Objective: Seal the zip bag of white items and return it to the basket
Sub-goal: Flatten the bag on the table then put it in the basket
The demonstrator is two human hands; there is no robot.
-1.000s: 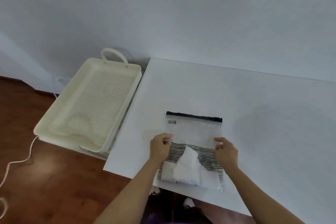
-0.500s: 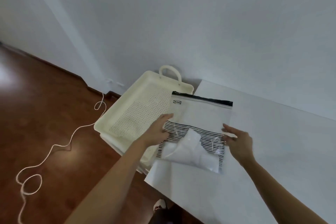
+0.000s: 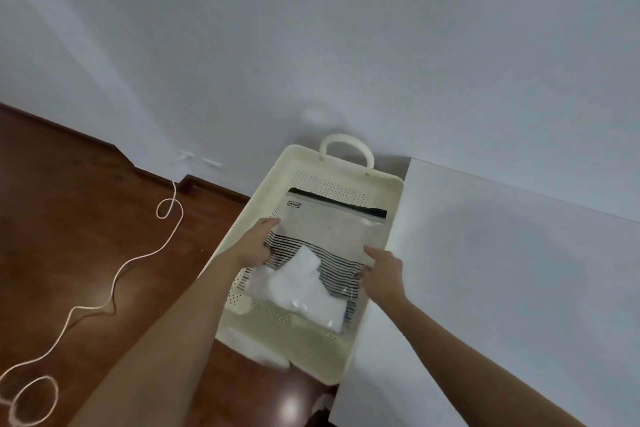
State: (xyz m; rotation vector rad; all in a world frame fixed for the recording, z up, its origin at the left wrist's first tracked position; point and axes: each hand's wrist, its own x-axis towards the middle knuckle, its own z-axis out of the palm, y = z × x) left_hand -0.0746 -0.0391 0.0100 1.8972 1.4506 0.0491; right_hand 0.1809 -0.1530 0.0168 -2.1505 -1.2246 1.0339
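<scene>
Clear plastic zip bag (image 3: 332, 236) held over the cream basket (image 3: 394, 204), looks light, floppy, slippery; left hand (image 3: 254, 246) and right hand (image 3: 382, 274) fingers pinch its side edges, best hold there.

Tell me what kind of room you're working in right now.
Probably a sparse room in a home: dark wooden floor, plain white wall, a white table, a loose cord on the floor, and a cream perforated basket beside the table.
</scene>
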